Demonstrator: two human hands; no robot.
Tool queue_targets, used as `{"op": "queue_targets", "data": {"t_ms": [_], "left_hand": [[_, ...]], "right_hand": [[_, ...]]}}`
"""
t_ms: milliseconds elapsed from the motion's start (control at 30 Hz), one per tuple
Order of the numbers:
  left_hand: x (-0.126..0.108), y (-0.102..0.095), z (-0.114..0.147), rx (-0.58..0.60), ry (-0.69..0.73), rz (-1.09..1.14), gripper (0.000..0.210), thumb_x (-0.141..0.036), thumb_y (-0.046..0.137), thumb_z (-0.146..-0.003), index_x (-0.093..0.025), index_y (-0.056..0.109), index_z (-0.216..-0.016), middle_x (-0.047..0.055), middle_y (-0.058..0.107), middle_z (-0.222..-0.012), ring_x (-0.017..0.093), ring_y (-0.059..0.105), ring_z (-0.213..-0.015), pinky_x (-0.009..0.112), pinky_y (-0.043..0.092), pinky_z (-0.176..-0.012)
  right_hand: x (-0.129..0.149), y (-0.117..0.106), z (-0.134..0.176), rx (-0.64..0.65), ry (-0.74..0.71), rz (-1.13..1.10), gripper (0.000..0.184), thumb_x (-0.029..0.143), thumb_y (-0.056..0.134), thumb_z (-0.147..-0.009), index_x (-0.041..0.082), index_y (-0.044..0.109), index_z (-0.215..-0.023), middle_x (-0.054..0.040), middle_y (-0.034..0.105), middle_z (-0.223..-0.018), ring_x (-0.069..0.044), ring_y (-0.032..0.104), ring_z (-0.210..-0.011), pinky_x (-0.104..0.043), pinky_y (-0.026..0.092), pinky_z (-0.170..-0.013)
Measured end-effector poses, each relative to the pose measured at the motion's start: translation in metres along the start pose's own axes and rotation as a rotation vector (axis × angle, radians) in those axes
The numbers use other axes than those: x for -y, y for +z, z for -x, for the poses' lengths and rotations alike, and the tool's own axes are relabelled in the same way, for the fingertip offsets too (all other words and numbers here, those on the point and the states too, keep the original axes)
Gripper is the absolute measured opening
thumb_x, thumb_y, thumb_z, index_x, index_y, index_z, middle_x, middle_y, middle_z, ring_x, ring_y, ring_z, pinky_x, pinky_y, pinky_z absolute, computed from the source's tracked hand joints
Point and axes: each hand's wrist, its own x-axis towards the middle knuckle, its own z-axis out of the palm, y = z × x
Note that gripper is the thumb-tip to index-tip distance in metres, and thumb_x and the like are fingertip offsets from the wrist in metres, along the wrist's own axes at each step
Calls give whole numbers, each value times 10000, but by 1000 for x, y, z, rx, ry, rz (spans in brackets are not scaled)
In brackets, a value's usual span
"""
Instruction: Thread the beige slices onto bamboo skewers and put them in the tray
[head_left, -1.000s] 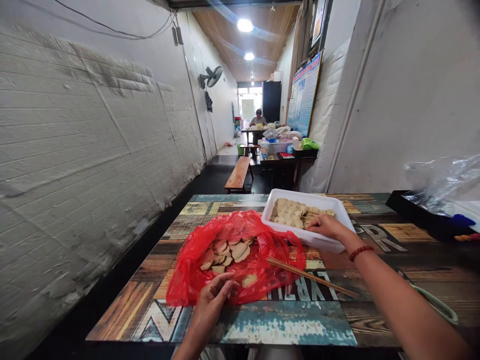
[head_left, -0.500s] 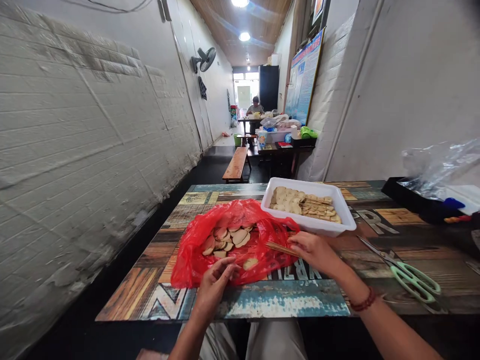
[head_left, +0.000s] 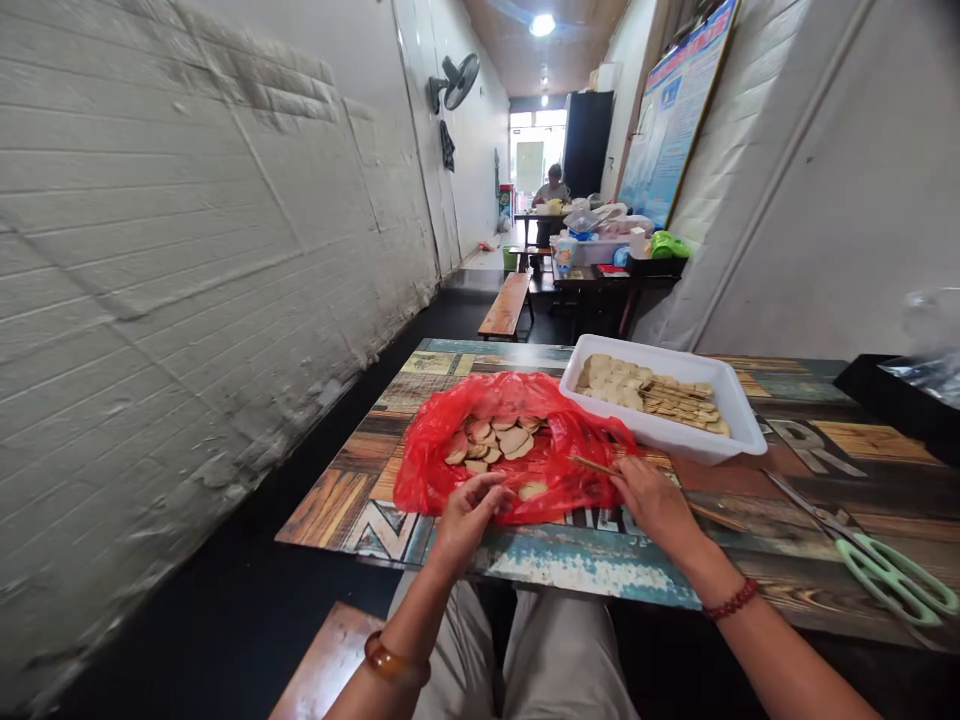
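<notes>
My right hand (head_left: 656, 500) pinches a bundle of thin wooden skewers (head_left: 596, 466) at the right side of a red plastic bag (head_left: 424, 470). The skewers' far ends reach over the bag, and their other ends stick out past my palm. My left hand (head_left: 472, 510) hovers at the bag's near edge, holding nothing that I can see, with its fingers loosely bent and apart. Pale flat slices (head_left: 517, 442) lie heaped inside the spread bag, and one sits nearer my left hand. A white plastic tray (head_left: 660, 434) behind the bag holds rows of similar slices, many on skewers (head_left: 679, 400).
Scissors with light green handles (head_left: 855, 545) lie on the patterned table (head_left: 570, 570) at the right. A black box (head_left: 885, 400) with clear plastic stands at the far right. Beyond are a bench (head_left: 506, 305), another laden table (head_left: 585, 280) and a seated person (head_left: 553, 188).
The camera view has swung left and downward, so the table appears farther right and higher. My right hand still holds the skewers, now seen more edge-on. My left hand stays by the bag.
</notes>
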Motion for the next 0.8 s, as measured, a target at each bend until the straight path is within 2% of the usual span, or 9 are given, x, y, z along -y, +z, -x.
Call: {"op": "queue_targets", "data": {"t_ms": [200, 333, 467, 533, 667, 800], "left_hand": [[3, -1, 0, -31, 25, 21, 348, -401, 677, -739, -137, 637, -962, 71, 695, -798, 135, 607, -650, 234, 422, -614], [-5, 4, -2, -141, 127, 3, 309, -399, 631, -777, -151, 647, -960, 42, 670, -771, 112, 564, -619, 227, 411, -605], [-17, 28, -8, -166, 240, -178, 220, -328, 635, -761, -147, 686, -876, 56, 664, -806, 144, 574, -735, 243, 416, -670], [-17, 45, -13, -116, 234, -254, 178, -300, 653, -730, -149, 699, -813, 54, 663, -804, 144, 559, -729, 242, 404, -657], [-9, 71, -20, -36, 121, -99, 193, -286, 671, -678, -126, 678, -786, 23, 595, -667, 113, 484, -604, 238, 364, -586], [-4, 79, -18, -10, 91, 35, 251, -353, 693, -648, -112, 631, -679, 13, 515, -603, 95, 399, -550, 240, 293, -530]], "right_hand": [[3, -3, -2, -90, -9, 75, 274, 294, 341, -987, 161, 568, -1063, -92, 685, -972, -199, 659, -830, -290, 448, -671], [11, -8, -8, -140, -13, 96, 284, 348, 392, -975, 178, 611, -911, -57, 689, -816, -189, 659, -705, -278, 395, -588], [21, -8, -13, -207, -102, 79, 329, 389, 422, -964, 185, 617, -794, -31, 659, -685, -160, 634, -631, -262, 370, -576], [26, -6, -14, -269, -132, 71, 345, 410, 428, -959, 181, 620, -787, -27, 654, -662, -151, 623, -601, -257, 362, -566], [35, -4, -13, -348, -166, 58, 359, 430, 433, -955, 171, 622, -793, -15, 643, -630, -141, 611, -544, -258, 355, -547], [39, -7, -10, -348, -220, -11, 355, 423, 430, -959, 169, 605, -784, -6, 642, -636, -136, 622, -550, -255, 374, -557]]}}
